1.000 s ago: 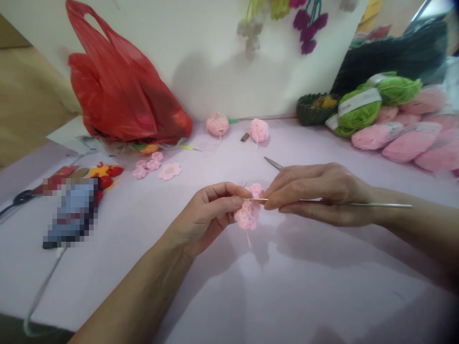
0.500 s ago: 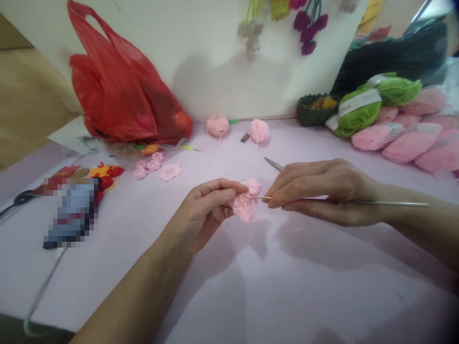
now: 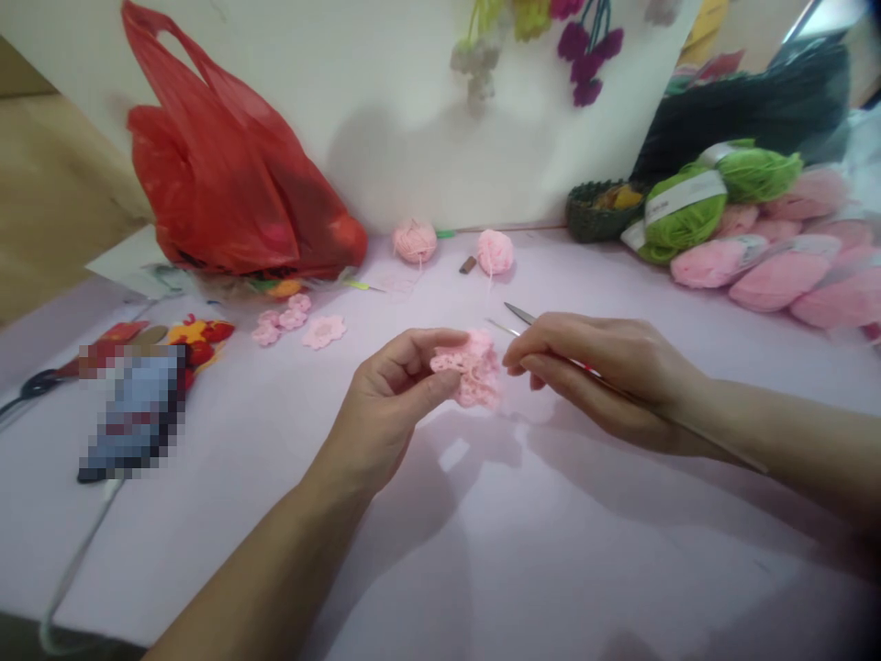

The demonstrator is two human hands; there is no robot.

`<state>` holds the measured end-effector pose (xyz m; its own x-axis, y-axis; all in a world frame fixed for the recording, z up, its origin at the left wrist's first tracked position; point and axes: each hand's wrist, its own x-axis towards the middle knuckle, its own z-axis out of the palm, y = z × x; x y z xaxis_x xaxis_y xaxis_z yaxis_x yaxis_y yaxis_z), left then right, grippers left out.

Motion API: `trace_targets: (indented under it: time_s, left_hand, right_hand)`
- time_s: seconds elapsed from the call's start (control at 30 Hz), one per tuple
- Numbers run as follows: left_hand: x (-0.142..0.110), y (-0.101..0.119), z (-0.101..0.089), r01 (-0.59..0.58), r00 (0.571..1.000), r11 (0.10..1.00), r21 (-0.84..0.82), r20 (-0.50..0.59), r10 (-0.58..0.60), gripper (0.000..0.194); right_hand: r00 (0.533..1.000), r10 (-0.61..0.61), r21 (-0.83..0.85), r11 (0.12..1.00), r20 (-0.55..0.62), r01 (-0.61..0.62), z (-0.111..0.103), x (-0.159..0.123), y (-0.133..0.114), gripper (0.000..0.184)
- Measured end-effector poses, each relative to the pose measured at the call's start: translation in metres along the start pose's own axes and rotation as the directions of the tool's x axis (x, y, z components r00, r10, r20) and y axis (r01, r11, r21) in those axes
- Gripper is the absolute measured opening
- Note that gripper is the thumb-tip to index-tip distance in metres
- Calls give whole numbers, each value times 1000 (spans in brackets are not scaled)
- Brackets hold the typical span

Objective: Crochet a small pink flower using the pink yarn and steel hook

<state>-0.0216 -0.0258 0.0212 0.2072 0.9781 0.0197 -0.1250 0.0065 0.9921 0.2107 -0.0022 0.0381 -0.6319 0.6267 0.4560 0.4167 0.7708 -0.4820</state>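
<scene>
Far left: red plastic bag (image 3: pixel 234 174). Just near it, three loose pink crochet flowers (image 3: pixel 323 331) on the lilac table (image 3: pixel 619 569). Left hand (image 3: pixel 392 404) is pinched on a pink crochet piece (image 3: pixel 472 369), thumb and fingers together, piece held above the table, mid-scene. Far of it, two pink yarn balls (image 3: pixel 415 241) sit apart. Right hand (image 3: pixel 606 381) is closed around a metal crochet hook (image 3: pixel 585 370), tip just beside the piece, contact not clear. Scissors (image 3: pixel 519 314) lie just past the hook tip. Far right: green yarn skeins (image 3: pixel 681 211), pink yarn skeins (image 3: pixel 785 280).
</scene>
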Motion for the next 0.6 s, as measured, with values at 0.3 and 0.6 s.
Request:
trace_targets:
  time_s: [0.3,0.6]
  left_hand:
    - [-1,-5,2,14,997,1000,7,71,-14,33]
    - [-5,-3,10,-8,996,981,195,86,-9,23]
  right_hand:
    - [998,-53,59,997,-42,56,14,-2,3,9]
    - [999,12,206,979,-39,-4,25,-4,4,5]
